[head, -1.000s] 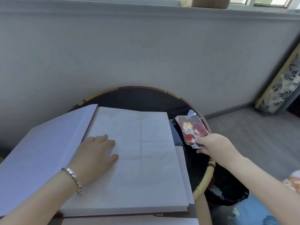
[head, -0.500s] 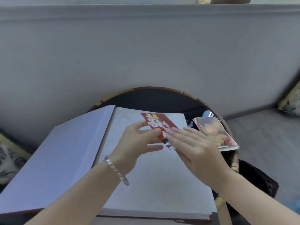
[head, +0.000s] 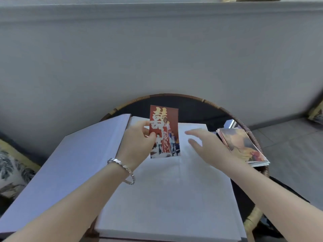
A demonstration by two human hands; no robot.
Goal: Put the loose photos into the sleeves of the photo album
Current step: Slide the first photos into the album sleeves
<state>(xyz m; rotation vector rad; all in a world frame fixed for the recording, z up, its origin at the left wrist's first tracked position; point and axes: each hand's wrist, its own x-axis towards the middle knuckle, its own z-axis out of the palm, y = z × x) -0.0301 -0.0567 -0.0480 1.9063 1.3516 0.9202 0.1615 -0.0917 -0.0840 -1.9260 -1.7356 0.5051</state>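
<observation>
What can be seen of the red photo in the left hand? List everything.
The red photo is a thin print, taller than wide. Its red backdrop carries a large pale-gold character; a figure in a long red-and-white dress stands with smaller figures alongside. It is held upright, picture side to the camera, over the white page of the open album, not in a sleeve. The left hand pinches its left edge. The right hand, open beside it, does not touch it.

table (head: 201, 110) rattan-rimmed | wall (head: 157, 58) grey | cushion (head: 10, 172) patterned | floor (head: 288, 145) tiled
</observation>
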